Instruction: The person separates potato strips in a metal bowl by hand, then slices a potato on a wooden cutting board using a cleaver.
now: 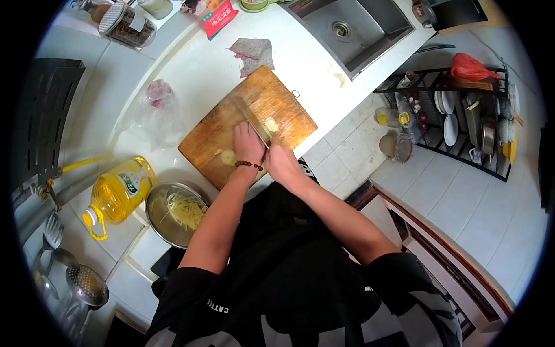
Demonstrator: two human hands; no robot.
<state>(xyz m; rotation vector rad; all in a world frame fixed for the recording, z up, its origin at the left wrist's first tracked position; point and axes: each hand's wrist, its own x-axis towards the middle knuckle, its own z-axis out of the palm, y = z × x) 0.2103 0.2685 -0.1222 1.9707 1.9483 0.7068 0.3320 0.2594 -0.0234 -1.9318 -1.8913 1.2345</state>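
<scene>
My right hand (282,165) is wrapped round the handle of a kitchen knife (250,114), whose blade slants across a wooden cutting board (217,130). Close against the blade on its left side is my left hand (248,143), fingers together and pointing down at the board; whatever they press on is hidden. Pale chopped pieces (271,124) lie to the right of the blade. A round pale piece (228,157) rests on the board beside my left wrist, which wears a beaded bracelet (248,166).
A metal bowl (155,222) with pale shreds (185,211) stands left of the board, near an oil bottle (118,191). A grey cloth (254,53) touches the far side. Beyond are a red packet (219,20) and a sink (361,55). A dish rack (457,115) stands right.
</scene>
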